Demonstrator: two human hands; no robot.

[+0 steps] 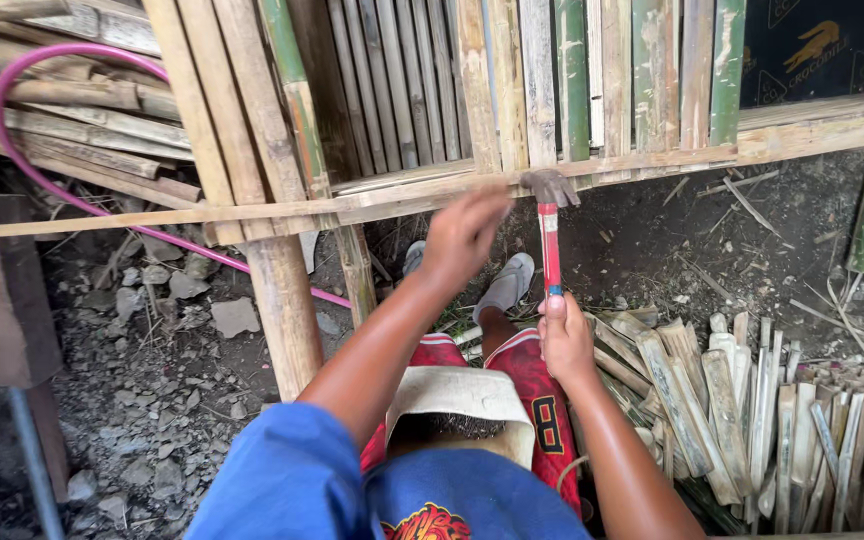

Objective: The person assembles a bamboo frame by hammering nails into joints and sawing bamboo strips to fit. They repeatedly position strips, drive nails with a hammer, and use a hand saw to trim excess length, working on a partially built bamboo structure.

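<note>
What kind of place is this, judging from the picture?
Probably an outdoor bamboo workshop or building site. Split bamboo slats form a panel, a pile of cut bamboo pieces lies on the dirt ground, and the right hand holds a hammer.

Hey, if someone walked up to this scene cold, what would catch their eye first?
Probably the red-handled hammer at the centre, gripped low on its handle by the right hand, its head up at the horizontal bamboo rail. The left hand reaches to that rail just beside the hammer head. Next, the pink hose looping through the bamboo at upper left, and the pile of cut bamboo slats at lower right.
</note>
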